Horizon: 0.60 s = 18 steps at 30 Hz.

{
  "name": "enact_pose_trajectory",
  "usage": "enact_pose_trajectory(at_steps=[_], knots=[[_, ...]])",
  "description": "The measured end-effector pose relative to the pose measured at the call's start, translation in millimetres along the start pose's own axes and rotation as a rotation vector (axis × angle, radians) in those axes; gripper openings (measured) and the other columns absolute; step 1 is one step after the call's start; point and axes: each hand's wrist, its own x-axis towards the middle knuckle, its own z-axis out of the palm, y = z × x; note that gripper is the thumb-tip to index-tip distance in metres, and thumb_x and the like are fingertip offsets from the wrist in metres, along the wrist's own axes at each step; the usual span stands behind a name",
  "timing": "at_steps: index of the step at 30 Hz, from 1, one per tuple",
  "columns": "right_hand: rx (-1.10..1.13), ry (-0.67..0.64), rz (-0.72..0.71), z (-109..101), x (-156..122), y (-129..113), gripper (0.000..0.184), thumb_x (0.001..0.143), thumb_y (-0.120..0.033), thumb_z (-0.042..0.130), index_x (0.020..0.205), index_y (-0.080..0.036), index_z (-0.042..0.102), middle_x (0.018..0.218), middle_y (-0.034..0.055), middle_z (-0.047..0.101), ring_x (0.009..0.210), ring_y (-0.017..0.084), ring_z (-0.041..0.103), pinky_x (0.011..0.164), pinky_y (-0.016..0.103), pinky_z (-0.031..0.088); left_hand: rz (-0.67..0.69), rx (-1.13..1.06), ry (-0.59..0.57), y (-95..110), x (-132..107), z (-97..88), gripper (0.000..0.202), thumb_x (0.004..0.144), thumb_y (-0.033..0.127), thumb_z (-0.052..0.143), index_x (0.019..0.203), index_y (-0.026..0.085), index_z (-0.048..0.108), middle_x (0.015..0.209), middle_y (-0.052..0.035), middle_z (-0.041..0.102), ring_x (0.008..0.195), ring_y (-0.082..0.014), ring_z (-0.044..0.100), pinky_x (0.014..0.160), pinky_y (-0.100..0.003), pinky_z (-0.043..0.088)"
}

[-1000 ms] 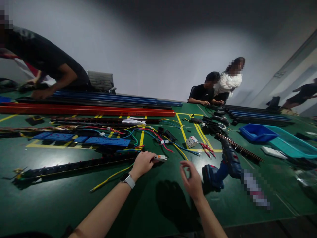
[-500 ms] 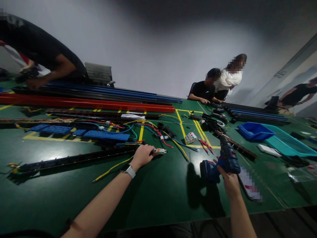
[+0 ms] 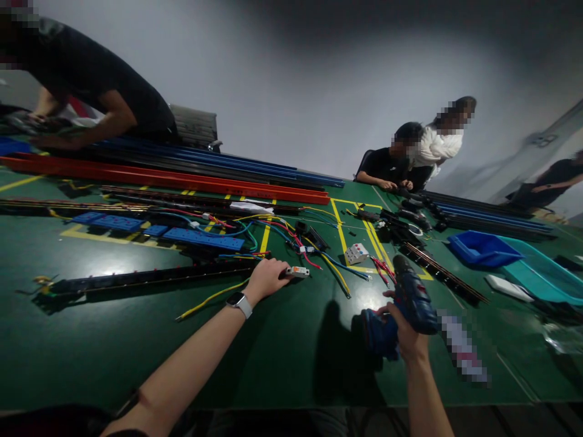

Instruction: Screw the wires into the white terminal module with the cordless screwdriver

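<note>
My left hand [image 3: 266,278], with a watch on its wrist, is closed on the end of a long black rail [image 3: 146,278] lying on the green table [image 3: 282,358]. A small white and orange breaker [image 3: 298,272] sits at that end, at my fingertips. My right hand [image 3: 403,331] is wrapped round the grip of a blue cordless drill [image 3: 410,300], held just above the table with its chuck pointing away from me. A yellow wire [image 3: 209,299] runs under my left wrist.
Coloured wires [image 3: 291,243], blue strips [image 3: 200,238], a white terminal block [image 3: 356,253] and red and blue long rails [image 3: 182,180] lie beyond. Blue bins [image 3: 483,249] stand at the right. One person leans over the table at far left, others at the far right.
My right hand reached right, took hold of the blue drill and lifted it off the table. My left hand stayed on the rail end by the breaker.
</note>
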Motion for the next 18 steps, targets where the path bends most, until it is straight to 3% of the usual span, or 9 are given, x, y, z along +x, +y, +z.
enact_pose_trajectory(at_steps=[6,10,14,18], knots=[[0.116,-0.288,0.174,54,-52,-35,0.032,0.079,-0.044,0.069,0.096,-0.020,0.058,0.059,-0.0009,0.063,0.043,0.017,0.055,0.048,0.030,0.043,-0.044,0.017,0.010,2,9,-3.7,0.034,0.089,0.055,0.055,0.100,0.024,0.068,0.092,-0.0067,0.070,0.092,-0.0246,0.061,0.080,-0.036,0.038],[0.135,-0.474,0.236,79,-79,-41,0.036,0.082,-0.049,0.065,0.095,-0.017,0.058,0.046,-0.0046,0.055,0.037,0.013,0.046,0.051,0.028,0.038,-0.068,0.022,-0.008,2,12,-2.9,0.034,0.090,0.055,0.056,0.101,0.024,0.068,0.093,-0.0078,0.070,0.095,-0.0251,0.061,0.082,-0.036,0.039],[0.062,-0.554,0.330,97,-100,-37,0.047,0.081,-0.056,0.065,0.101,-0.014,0.059,0.044,-0.0043,0.056,0.041,0.014,0.049,0.058,0.029,0.043,-0.065,0.036,0.018,2,11,-2.5,0.034,0.091,0.054,0.055,0.102,0.025,0.068,0.091,-0.0080,0.070,0.093,-0.0253,0.062,0.081,-0.036,0.039],[-0.025,-0.587,0.394,112,-110,-38,0.050,0.078,-0.061,0.066,0.097,-0.015,0.060,0.045,-0.0043,0.055,0.042,0.014,0.051,0.057,0.029,0.044,-0.067,0.036,0.031,3,9,-3.4,0.034,0.093,0.054,0.052,0.099,0.026,0.068,0.089,-0.0072,0.069,0.089,-0.0248,0.061,0.078,-0.035,0.038]])
